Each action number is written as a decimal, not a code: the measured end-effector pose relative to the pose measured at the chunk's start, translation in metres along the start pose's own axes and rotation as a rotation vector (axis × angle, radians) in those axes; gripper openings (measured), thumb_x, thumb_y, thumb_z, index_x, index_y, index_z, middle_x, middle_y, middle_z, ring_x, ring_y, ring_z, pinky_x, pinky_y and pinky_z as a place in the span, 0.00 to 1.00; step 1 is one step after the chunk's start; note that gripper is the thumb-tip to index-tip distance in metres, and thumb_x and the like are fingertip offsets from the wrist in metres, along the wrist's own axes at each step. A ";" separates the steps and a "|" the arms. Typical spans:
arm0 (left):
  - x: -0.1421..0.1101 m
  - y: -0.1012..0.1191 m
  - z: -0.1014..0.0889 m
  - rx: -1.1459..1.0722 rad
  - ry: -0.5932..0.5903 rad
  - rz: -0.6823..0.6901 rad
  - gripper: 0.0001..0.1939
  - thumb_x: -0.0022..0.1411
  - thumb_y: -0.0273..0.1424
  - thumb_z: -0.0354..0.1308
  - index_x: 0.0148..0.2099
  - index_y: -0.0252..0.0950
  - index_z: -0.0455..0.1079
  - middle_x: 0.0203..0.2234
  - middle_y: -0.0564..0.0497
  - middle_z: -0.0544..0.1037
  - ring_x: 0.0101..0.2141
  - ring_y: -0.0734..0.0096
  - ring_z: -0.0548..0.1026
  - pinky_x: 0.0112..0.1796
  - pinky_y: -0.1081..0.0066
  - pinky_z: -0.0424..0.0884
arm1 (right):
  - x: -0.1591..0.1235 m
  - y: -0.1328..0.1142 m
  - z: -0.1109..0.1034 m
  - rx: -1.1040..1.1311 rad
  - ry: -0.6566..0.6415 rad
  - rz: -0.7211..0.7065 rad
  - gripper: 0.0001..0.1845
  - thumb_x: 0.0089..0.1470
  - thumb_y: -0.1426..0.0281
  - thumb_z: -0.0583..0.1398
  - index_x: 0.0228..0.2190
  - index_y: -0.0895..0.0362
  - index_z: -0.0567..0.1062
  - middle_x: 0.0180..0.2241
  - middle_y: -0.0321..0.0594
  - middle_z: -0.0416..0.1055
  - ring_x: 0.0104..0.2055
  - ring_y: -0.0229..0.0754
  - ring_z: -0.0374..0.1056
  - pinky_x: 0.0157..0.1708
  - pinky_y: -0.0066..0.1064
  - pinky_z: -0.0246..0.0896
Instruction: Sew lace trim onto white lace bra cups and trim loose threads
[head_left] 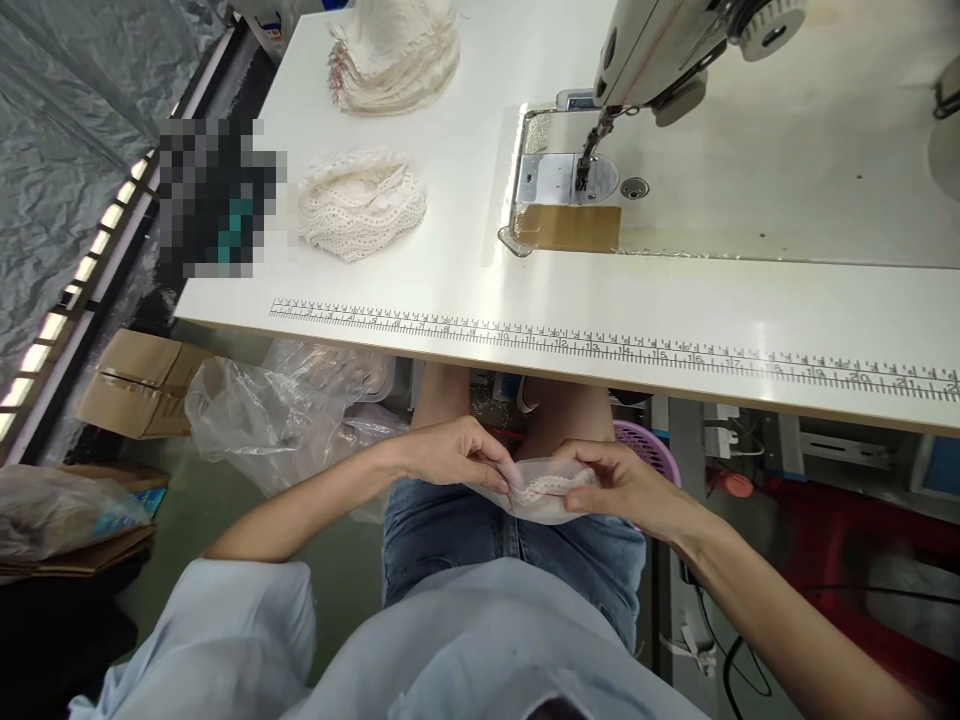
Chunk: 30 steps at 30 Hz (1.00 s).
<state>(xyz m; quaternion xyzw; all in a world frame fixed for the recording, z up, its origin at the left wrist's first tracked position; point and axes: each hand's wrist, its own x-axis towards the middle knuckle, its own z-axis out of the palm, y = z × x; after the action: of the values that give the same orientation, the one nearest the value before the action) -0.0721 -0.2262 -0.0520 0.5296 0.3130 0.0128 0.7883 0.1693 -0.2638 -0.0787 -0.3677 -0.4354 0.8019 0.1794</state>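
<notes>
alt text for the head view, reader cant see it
A person's left hand and right hand hold a sheer white lace-trimmed fabric piece over blue denim shorts. Beyond, a white table with a printed ruler scale bears a cream lace bundle, a stack of cream cloth and, to their right, a pale sewing machine.

A sewing machine (667,50) is being borne by a white table (465,280). At left, a cardboard box (135,395) is being flanked by a clear plastic bag (259,425). In the dim lower right, what may be a red stool (814,525) is being crossed by a cable (885,591).
</notes>
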 end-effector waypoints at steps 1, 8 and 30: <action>-0.001 0.000 -0.001 0.012 -0.001 -0.002 0.09 0.55 0.27 0.60 0.39 0.33 0.77 0.31 0.50 0.80 0.33 0.75 0.76 0.37 0.80 0.70 | 0.002 -0.002 0.002 -0.013 -0.010 0.007 0.12 0.43 0.64 0.67 0.31 0.56 0.76 0.29 0.36 0.70 0.30 0.37 0.64 0.30 0.27 0.57; -0.003 0.003 -0.001 0.109 0.044 0.006 0.12 0.53 0.30 0.62 0.41 0.32 0.76 0.33 0.49 0.80 0.34 0.73 0.76 0.36 0.80 0.69 | 0.007 -0.006 0.008 -0.046 0.035 -0.043 0.09 0.45 0.64 0.66 0.25 0.57 0.75 0.26 0.35 0.67 0.29 0.36 0.61 0.28 0.27 0.54; 0.004 0.004 0.009 0.031 0.138 -0.086 0.13 0.50 0.32 0.64 0.38 0.31 0.78 0.27 0.49 0.80 0.28 0.74 0.74 0.30 0.79 0.68 | 0.004 -0.005 0.003 -0.076 0.063 0.024 0.10 0.44 0.63 0.66 0.25 0.58 0.76 0.25 0.36 0.68 0.29 0.37 0.63 0.29 0.27 0.57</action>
<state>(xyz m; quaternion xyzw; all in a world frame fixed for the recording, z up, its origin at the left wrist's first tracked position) -0.0631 -0.2303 -0.0488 0.5257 0.3890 0.0105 0.7564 0.1640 -0.2604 -0.0749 -0.4047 -0.4552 0.7748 0.1692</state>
